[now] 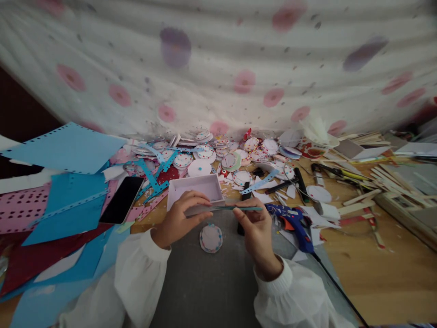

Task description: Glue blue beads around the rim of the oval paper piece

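Observation:
My right hand (258, 232) is closed, pinching a thin teal tool (251, 208) whose narrow end points left. The tool's exact kind is not clear. My left hand (182, 218) is at that narrow end, thumb and forefinger apart; nothing shows between them. Behind the left hand stands a shallow open white box (213, 187), partly hidden by the fingers. Below and between both hands, a round white disc (210, 238) edged with blue and red dots lies on the dark grey mat (201, 287).
Many dotted paper discs (205, 152) are piled at the back. A blue glue gun (297, 225) with its cord lies at right, near wooden sticks (392, 182). Left are a black phone (122, 199) and blue sheets (68, 148). A flowered curtain (211, 59) hangs behind.

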The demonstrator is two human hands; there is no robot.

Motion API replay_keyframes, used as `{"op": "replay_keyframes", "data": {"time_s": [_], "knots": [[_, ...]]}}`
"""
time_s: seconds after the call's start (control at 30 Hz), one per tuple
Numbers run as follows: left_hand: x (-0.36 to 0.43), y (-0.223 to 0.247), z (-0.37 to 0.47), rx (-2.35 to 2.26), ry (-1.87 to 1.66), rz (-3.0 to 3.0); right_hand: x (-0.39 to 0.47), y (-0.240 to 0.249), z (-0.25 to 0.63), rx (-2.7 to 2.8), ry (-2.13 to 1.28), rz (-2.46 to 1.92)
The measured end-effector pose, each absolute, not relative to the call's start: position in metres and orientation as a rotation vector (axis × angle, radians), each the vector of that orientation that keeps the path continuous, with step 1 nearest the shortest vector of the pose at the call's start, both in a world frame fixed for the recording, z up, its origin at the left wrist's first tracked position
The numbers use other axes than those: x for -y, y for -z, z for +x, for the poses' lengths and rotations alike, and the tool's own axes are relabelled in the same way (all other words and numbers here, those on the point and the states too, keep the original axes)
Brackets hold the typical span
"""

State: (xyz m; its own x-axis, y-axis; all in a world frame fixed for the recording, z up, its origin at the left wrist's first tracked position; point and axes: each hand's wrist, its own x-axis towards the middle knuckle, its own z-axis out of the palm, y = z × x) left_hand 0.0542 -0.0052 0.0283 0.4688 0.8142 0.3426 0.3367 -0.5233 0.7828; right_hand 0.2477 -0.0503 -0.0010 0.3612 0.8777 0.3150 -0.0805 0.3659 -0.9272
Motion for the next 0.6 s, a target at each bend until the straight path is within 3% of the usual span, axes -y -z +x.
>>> {"op": "replay_keyframes", "data": {"time_s": [0.6], "knots": [[0.030, 0.017, 0.035, -1.007, -1.071, 1.513, 0.050, 0.014, 0.246, 1.016, -0.854, -1.035]]}}
